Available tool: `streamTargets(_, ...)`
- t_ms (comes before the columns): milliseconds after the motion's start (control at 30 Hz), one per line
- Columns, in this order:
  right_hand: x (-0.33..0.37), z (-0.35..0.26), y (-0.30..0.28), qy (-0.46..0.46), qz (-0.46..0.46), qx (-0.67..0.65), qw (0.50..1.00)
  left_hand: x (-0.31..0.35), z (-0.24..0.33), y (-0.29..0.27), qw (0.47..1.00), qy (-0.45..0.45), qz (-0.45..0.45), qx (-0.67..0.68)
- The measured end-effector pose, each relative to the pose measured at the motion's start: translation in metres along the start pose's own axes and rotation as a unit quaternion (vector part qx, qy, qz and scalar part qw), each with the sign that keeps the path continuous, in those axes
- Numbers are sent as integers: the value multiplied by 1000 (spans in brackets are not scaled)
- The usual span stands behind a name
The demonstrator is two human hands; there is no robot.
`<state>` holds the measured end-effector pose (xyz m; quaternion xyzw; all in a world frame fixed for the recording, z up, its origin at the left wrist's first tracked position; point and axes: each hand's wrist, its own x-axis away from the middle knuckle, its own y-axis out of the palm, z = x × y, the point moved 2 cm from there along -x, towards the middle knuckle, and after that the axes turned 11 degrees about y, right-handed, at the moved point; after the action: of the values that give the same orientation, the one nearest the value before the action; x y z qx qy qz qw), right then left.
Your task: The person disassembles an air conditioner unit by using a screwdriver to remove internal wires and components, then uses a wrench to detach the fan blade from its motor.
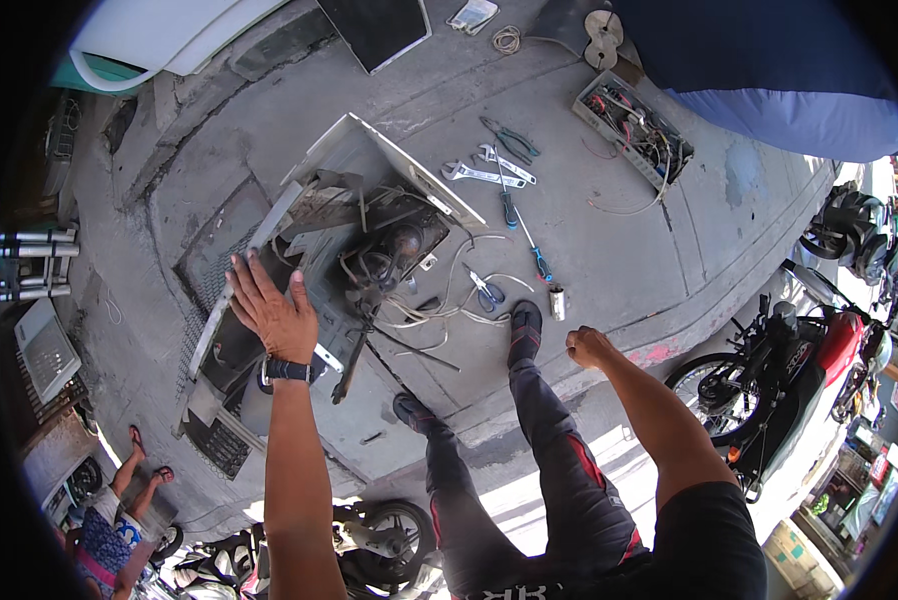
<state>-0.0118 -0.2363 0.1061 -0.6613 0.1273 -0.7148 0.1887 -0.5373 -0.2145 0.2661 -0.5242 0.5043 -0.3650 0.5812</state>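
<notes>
My left hand [275, 312], a dark watch at its wrist, is spread with fingers stretched out over the near left edge of an opened metal appliance casing [437, 180]. Whether its fingers touch the edge I cannot tell. Inside sits a dark, rounded motor-like part [401, 246] with pipes. Loose pale wires [449, 314] trail from it onto the ground. Above the pavement to the right, my right hand [591, 347] has its fingers curled in; anything within them is hidden. Closest to it are a small metal cylinder [557, 303] and a screwdriver [541, 262]. Scissors [487, 292] lie among the wires.
Pliers [511, 139], two adjustable wrenches [484, 176] and another screwdriver [508, 212] lie beyond the wires. Farther right is a box of electrical parts [634, 130]. Parked motorcycles [789, 370] line the right side. Another person [109, 540] is at the lower left.
</notes>
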Motion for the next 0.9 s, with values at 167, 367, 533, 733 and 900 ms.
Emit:
streamTargets(167,-154,0,-66,25,141,-53,988,2,5,41,996,21,80,-31)
streamTargets(367,-305,-36,-138,-54,307,-87,946,-8,14,63,993,27,99,-63)
streamTargets(533,-366,-74,-168,-79,324,-104,937,-7,18,68,994,13,87,-58)
streamTargets(733,-390,-80,-154,-89,370,-98,920,-4,15,69,997,1,67,-40)
streamTargets(900,-401,-75,-153,-95,379,-112,914,-6,15,69,997,8,64,-29)
